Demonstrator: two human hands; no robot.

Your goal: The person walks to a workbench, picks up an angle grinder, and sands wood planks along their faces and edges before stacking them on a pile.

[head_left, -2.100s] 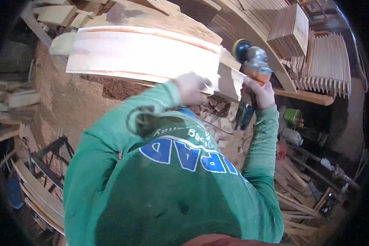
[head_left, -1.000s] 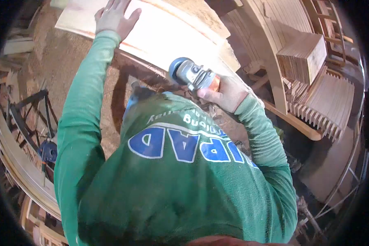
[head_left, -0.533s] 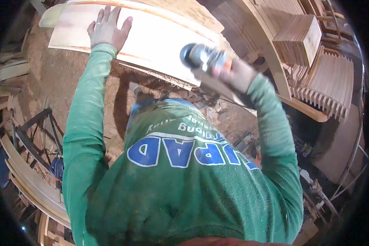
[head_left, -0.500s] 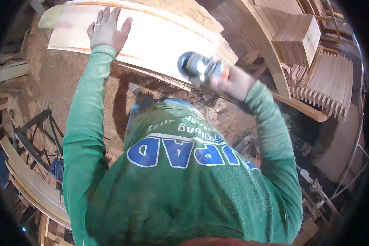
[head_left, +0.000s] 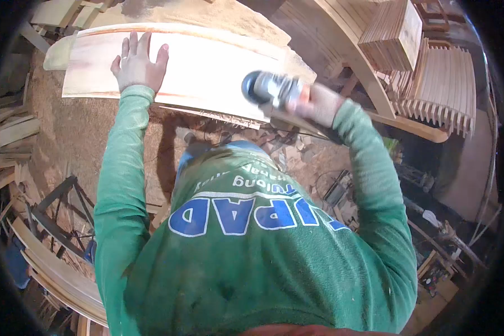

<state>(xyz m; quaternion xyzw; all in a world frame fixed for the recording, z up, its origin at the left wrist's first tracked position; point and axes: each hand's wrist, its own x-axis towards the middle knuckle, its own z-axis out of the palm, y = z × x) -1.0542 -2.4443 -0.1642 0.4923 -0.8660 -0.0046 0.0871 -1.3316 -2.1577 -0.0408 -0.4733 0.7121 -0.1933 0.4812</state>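
Note:
A wide, pale, curved wooden panel [head_left: 201, 64] with reddish-brown streaks along its long edges lies across the upper left. My left hand [head_left: 139, 66] rests flat on its left part, fingers spread, holding nothing. Wrapped round the orange-and-dark body of a power sander [head_left: 271, 89] is my right hand [head_left: 318, 105], blurred by motion. The sander's round blue-black head is over the panel's right part; whether it touches the surface I cannot tell.
Stacked wooden slats [head_left: 393, 36] and a row of thin curved pieces [head_left: 445, 84] stand at the upper right, beside a long curved beam [head_left: 358, 61]. Wood offcuts [head_left: 294, 151] litter the floor below the panel. Curved boards [head_left: 61, 271] lie at the lower left.
My left hand has gone from near the panel's right end to flat on its left part. The sander has come from the right to over the panel. The view has shifted slightly.

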